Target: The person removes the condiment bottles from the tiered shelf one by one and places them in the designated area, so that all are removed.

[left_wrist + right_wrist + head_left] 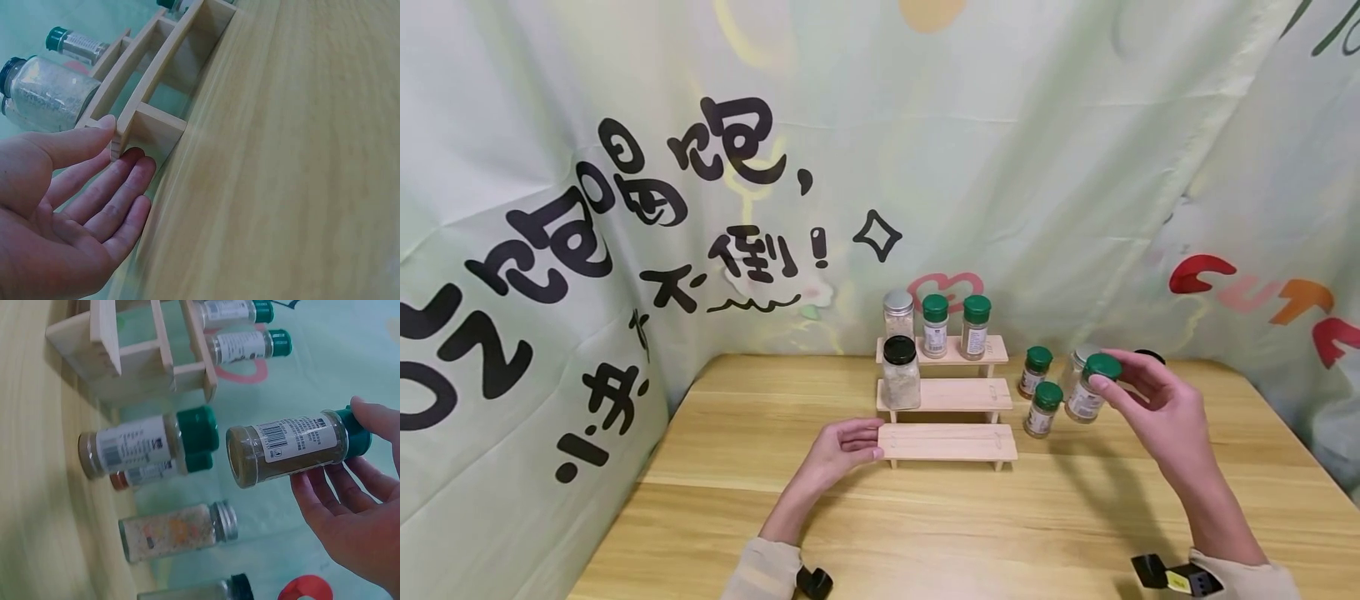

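Note:
My right hand (1165, 410) holds a green-capped spice jar (294, 445) by its cap, thumb on one side and fingers on the other. Brown powder shows through the glass below its white label, and the jar is off the table. With thumb and fingers, my left hand (75, 212) grips the left end of the lowest step of a three-tier wooden spice rack (947, 442). A black-capped jar (902, 379) stands at the left of the middle step. On the top step are a silver-capped jar (898, 310) and two green-capped jars (935, 327).
Right of the rack, two more green-capped jars (1042, 412) stand on the wooden table (760, 425). Behind the held jar are a silver-capped jar (175, 532) with pale contents and a black-capped jar (194, 592). A printed curtain (1037, 183) hangs along the table's back.

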Demonstrator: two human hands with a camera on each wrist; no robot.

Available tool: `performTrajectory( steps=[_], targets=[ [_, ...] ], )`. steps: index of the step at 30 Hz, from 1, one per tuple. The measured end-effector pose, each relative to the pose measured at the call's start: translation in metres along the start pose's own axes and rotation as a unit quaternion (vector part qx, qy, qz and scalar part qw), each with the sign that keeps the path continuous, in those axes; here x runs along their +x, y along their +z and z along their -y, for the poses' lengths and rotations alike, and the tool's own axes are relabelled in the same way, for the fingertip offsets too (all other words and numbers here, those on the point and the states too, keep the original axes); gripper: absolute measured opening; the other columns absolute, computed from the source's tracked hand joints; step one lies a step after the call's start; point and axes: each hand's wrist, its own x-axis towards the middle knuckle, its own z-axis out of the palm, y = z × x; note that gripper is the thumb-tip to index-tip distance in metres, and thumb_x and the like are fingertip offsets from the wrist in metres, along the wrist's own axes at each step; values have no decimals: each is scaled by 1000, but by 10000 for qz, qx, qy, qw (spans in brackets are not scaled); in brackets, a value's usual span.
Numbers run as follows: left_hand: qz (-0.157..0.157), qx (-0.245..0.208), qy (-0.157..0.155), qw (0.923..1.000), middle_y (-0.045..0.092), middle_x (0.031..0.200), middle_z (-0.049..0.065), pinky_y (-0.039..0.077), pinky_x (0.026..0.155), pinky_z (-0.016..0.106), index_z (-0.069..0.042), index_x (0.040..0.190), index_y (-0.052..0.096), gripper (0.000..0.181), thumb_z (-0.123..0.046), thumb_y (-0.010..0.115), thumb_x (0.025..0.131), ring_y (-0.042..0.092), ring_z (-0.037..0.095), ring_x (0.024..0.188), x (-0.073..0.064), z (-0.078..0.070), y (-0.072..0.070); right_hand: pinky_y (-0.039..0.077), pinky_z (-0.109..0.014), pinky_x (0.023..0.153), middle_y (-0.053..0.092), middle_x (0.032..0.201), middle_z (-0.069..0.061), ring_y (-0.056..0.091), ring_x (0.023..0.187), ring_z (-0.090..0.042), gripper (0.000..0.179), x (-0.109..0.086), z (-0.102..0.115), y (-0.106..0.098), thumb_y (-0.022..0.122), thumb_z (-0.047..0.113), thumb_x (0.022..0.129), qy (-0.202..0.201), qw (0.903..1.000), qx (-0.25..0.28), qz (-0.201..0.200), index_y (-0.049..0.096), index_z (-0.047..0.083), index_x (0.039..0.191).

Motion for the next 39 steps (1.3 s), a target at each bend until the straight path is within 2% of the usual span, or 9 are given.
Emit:
performTrajectory(
  steps=[14, 25, 32, 39],
  targets=[
    [13, 29, 65, 10000, 68, 122, 25, 59, 92, 28, 7, 133, 63, 47, 1, 77, 89, 68, 36, 111, 0, 2, 0, 50, -5, 86, 67, 111, 12, 64, 103, 4, 39, 3, -29, -9, 74, 5, 94, 294, 9994, -152, 133, 64, -1, 131],
    [10, -18, 65, 10000, 68, 123, 25, 58, 93, 27, 7, 134, 62, 48, -2, 78, 89, 67, 38, 113, 1, 4, -1, 50, -5, 81, 66, 108, 17, 62, 101, 8, 38, 4, -56, -14, 73, 15, 97, 664, 9955, -356, 571, 62, 2, 132],
    [-5, 25, 63, 10000, 68, 122, 25, 59, 92, 27, 7, 133, 63, 47, -1, 78, 89, 68, 37, 111, 0, 3, -1, 52, -7, 78, 65, 107, 20, 63, 96, 8, 42, 3, -63, -14, 73, 20, 98, 904, 9926, -343, 735, 60, 2, 133],
    [27, 52, 85, 9999, 68, 121, 25, 59, 91, 29, 8, 133, 62, 46, -1, 77, 90, 69, 35, 110, 1, 0, 0, 52, -7, 79, 62, 112, 20, 61, 99, 10, 45, 1, -70, -14, 74, 21, 97, 895, 9918, -408, 812, 59, 0, 134]
  ],
)
